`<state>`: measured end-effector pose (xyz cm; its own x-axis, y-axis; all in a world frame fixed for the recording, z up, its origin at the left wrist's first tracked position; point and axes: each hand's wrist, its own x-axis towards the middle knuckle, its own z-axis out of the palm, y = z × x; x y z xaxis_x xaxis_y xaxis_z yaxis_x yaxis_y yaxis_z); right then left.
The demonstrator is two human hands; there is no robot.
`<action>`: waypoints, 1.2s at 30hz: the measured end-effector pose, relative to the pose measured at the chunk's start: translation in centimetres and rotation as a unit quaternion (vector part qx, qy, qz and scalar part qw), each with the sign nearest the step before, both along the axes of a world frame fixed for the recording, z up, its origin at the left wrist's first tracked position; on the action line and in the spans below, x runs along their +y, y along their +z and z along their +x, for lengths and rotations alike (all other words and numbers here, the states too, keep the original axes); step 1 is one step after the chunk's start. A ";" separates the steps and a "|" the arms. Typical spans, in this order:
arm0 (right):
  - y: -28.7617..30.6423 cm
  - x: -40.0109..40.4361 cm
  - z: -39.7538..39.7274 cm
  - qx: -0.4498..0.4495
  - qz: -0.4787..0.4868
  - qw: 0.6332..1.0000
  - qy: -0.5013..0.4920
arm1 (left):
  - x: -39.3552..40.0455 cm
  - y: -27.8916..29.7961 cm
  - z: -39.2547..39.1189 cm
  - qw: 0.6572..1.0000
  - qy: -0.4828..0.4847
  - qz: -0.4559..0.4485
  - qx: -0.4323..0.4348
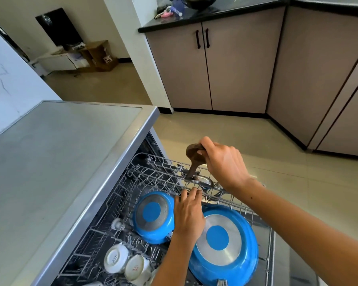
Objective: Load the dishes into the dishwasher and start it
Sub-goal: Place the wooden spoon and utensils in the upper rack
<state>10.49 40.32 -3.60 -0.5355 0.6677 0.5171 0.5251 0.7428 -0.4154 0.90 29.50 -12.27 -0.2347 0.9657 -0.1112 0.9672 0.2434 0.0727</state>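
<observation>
Two hands working: right hand (pixel 223 162) gripping wooden spoon (pixel 193 159), lowering handle-first into rack (pixel 153 172); left hand (pixel 187 215) loosely bracing rack wire, holding nothing; keeping spoon upright.

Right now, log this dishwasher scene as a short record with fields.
right hand: grips wooden spoon, handle end down into the rack
left hand: fingers on the rack wire, holds nothing
rack: pulled out
small blue pan: upside down, rack middle
large blue pan: upside down, to its right
white cups: upside down, near left
metal spoons: lie beside the wooden spoon
</observation>
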 end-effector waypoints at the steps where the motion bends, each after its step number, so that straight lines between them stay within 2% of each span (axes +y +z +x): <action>1: -0.1 0.3 -0.5 -0.009 -0.006 1.000 0.002 | 0.0 0.0 -0.1 1.000 -0.001 -0.002 -0.002; 6: -1.2 1.6 -3.3 -0.109 -0.060 0.992 0.025 | -0.3 0.1 -0.3 0.999 0.010 -0.021 -0.022; 11: -3.7 2.5 -5.8 -0.235 -0.146 0.959 0.064 | -0.7 0.2 -0.2 0.998 0.018 -0.034 -0.047; 15: -6.0 2.7 -6.5 -0.282 -0.170 0.942 0.074 | -1.0 -0.2 -0.4 0.998 0.017 -0.039 -0.045; 23: -8.4 3.3 -6.7 -0.264 -0.183 0.946 0.047 | -1.4 -0.7 -0.4 0.996 0.025 -0.031 -0.078; 27: -9.2 3.2 -5.6 -0.235 -0.201 0.950 0.038 | -1.4 -0.8 -0.5 0.997 0.025 -0.042 -0.060; 36: -7.7 -2.0 1.5 -0.090 -0.142 0.984 0.052 | -2.8 -0.6 0.3 0.998 0.030 -0.007 -0.059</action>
<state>12.03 38.33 -11.27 -0.6749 0.7079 0.2082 0.5364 0.6644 -0.5204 1.16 26.74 -12.92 -0.2761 0.9485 -0.1551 0.9358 0.3021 0.1815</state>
